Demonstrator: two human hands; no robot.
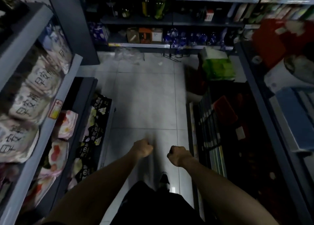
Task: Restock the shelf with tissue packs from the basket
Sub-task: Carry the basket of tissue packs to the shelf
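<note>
Hanging over the tiled floor (144, 97), the left hand (143, 147) and right hand (177, 155) are both balled up, fingers curled in with nothing visible in either. Tissue packs (39, 82) printed with black characters fill the shelf (68, 83) at the left. Farther up the aisle on the right, green packs (219, 68) sit in what looks like a red basket (199, 83), blurred and well apart from both hands.

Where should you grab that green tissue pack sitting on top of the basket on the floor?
Probably from above, one hand on each side of the green pack. It lies on top, sticking up over the red basket, so its top and sides are free. It looks wide and soft, so two hands fit best. Too blurry to spot a handle.
</note>
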